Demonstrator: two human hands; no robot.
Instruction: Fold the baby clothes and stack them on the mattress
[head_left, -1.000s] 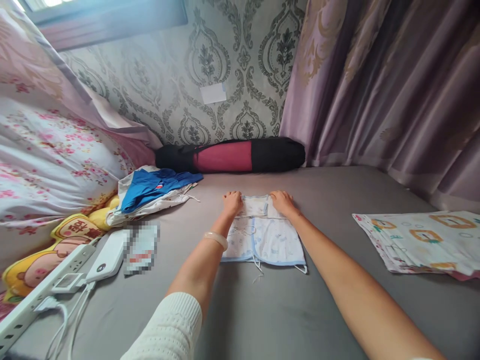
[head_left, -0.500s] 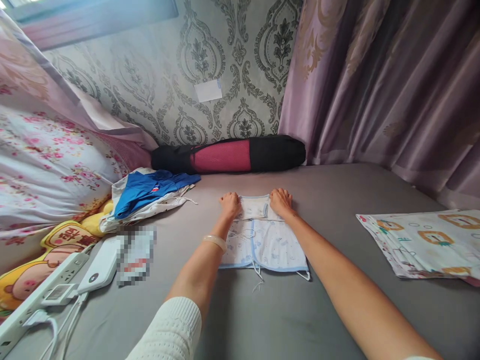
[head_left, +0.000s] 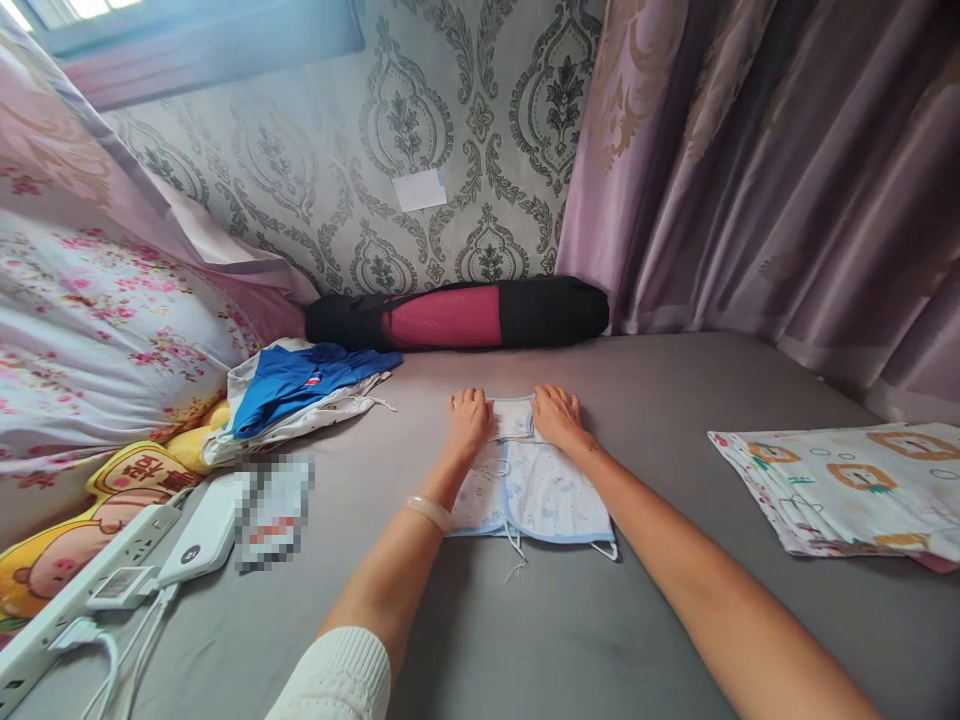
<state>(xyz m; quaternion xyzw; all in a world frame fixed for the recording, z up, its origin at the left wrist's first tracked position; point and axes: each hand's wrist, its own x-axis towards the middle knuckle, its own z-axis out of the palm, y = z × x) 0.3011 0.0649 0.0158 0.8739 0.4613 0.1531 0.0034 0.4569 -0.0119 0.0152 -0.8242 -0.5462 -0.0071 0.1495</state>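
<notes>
A small white baby shirt (head_left: 559, 492) with light-blue edging and tie strings lies on the grey bed sheet, its far part folded over toward me. My left hand (head_left: 470, 420) has its fingers curled over the far left of the folded part, closed on the cloth. At the far right corner of the fold, my right hand (head_left: 559, 416) grips the shirt with bent fingers. Between the two hands a strip of the folded cloth shows. The fingertips are partly hidden. Two tie strings (head_left: 516, 555) trail from the shirt's near edge.
Folded printed cloths (head_left: 847, 490) lie at the right. To the left are a blue garment (head_left: 300, 380) on other clothes, a yellow pillow (head_left: 112, 500), a white power bank (head_left: 206, 530) and a power strip (head_left: 135, 545) with cables. A black-and-red rolled bag (head_left: 442, 318) lies along the wall.
Both hands have moved inward, closer together along the shirt's far edge. The folded top looks narrower between them, and the shirt's left side has drawn in slightly.
</notes>
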